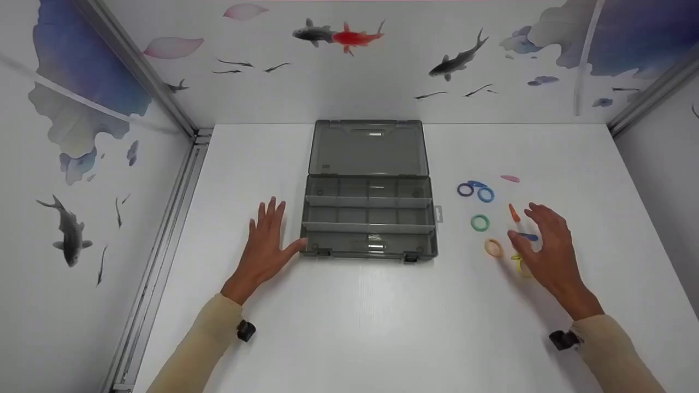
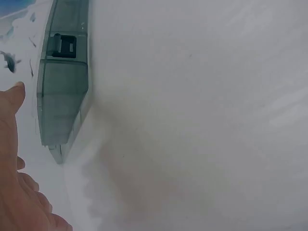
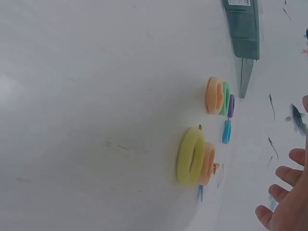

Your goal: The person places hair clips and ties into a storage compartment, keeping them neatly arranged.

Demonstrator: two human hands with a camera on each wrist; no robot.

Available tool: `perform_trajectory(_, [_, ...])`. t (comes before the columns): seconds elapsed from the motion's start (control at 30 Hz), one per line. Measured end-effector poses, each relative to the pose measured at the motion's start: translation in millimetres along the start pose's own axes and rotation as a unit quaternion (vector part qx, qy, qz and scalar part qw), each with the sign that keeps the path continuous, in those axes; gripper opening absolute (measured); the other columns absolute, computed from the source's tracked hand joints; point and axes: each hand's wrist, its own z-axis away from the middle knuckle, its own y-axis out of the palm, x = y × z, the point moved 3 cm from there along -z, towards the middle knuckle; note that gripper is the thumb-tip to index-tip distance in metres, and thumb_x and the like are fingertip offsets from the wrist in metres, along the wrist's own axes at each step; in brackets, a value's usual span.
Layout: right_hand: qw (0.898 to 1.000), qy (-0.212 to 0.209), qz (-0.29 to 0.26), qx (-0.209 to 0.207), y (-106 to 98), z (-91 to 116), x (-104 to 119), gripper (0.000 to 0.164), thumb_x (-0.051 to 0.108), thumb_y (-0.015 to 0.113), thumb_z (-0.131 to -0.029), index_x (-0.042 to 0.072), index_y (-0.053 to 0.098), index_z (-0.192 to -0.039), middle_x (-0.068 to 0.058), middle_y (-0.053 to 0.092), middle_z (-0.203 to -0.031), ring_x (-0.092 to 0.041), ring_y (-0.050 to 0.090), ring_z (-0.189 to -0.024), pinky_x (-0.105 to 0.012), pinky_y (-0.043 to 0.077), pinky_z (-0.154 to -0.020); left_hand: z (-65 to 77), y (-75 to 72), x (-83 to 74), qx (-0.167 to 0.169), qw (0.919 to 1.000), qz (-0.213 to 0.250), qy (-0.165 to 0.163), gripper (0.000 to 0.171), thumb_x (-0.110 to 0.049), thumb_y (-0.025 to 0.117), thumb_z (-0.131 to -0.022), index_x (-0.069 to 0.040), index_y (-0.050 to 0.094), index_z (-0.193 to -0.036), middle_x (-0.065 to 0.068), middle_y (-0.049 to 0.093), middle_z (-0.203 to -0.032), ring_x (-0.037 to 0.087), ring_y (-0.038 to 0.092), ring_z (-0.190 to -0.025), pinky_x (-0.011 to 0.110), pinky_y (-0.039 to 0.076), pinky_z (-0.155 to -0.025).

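Observation:
A grey see-through compartment box (image 1: 377, 242) lies with its lid (image 1: 368, 147) folded back. My left hand (image 1: 265, 248) is spread flat beside its left side, thumb tip by the front left corner; whether they touch I cannot tell. My right hand (image 1: 551, 251) hovers, fingers loosely bent and holding nothing, over small soft rings like hair ties and slim hair clips. Near it are a yellow ring (image 3: 183, 161), partly hidden in the head view, an orange clip (image 1: 514, 213) and a dark blue clip (image 1: 528, 237). Left of these lie a peach ring (image 1: 487, 252) and a green ring (image 1: 473, 225).
Farther back are a purple ring (image 1: 460, 194), a blue ring (image 1: 491, 197), a blue clip (image 1: 477, 184) and a pink clip (image 1: 510, 178). White panels printed with fish (image 1: 456, 61) border the white table (image 1: 349, 327) at the back and both sides.

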Motion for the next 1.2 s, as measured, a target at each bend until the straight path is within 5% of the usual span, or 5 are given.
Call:
perform_trajectory(0.1, [1.000, 0.007, -0.010, -0.002, 2, 8, -4, 0.056, 0.006, 0.081, -0.099, -0.007, 0.059, -0.148, -0.027, 0.055, -0.158, -0.049, 0.043, -0.148, -0.060, 0.034, -0.127, 4.5, 5.5, -0.7, 0.006, 0.9998, 0.021, 0.002, 0.108, -0.065, 0.069, -0.103, -0.009, 0.014, -0.178, 0.017, 0.005, -0.185, 0.041, -0.003, -0.170, 0.070, 0.003, -0.132])
perform_trajectory(0.33, [0.999, 0.033, -0.024, -0.004, 4, 25, -12, 0.052, 0.004, 0.082, -0.098, -0.007, 0.062, -0.144, -0.027, 0.059, -0.151, -0.048, 0.047, -0.144, -0.014, 0.026, -0.118, 10.5, 18.6, -2.2, 0.013, 0.9981, 0.061, -0.002, 0.112, -0.067, 0.071, -0.101, -0.012, 0.012, -0.178, 0.012, 0.003, -0.186, 0.036, -0.002, -0.171, 0.066, 0.001, -0.133])
perform_trajectory(0.63, [0.996, 0.076, -0.046, 0.012, 3, 39, -20, 0.045, 0.005, 0.082, -0.098, -0.004, 0.066, -0.139, -0.023, 0.060, -0.142, -0.036, 0.044, -0.137, -0.016, 0.027, -0.110, 17.3, 32.6, -3.3, 0.016, 0.9932, 0.113, -0.024, 0.116, -0.069, 0.074, -0.098, -0.018, 0.009, -0.179, 0.012, 0.002, -0.186, 0.037, -0.004, -0.171, 0.065, -0.004, -0.133])
perform_trajectory(0.97, [0.998, 0.047, -0.035, 0.011, 2, 52, -29, 0.050, -0.007, 0.089, -0.086, -0.007, 0.069, -0.132, -0.024, 0.064, -0.132, -0.003, 0.039, -0.128, -0.010, 0.026, -0.105, 17.9, 43.4, -9.5, 0.008, 0.9853, 0.166, -0.038, 0.119, -0.070, 0.078, -0.094, -0.026, 0.008, -0.180, 0.010, 0.004, -0.186, 0.041, -0.009, -0.170, 0.076, 0.011, -0.128])
perform_trajectory(1.2, [0.995, 0.089, -0.032, 0.037, 1, 62, -38, 0.047, 0.003, 0.090, -0.091, -0.004, 0.069, -0.133, -0.019, 0.063, -0.133, 0.003, 0.039, -0.123, -0.007, 0.027, -0.101, 13.8, 49.6, -12.0, 0.008, 0.9799, 0.192, -0.055, 0.120, -0.068, 0.082, -0.092, -0.031, 0.009, -0.179, 0.011, 0.002, -0.186, 0.046, -0.012, -0.168, 0.079, 0.013, -0.126])
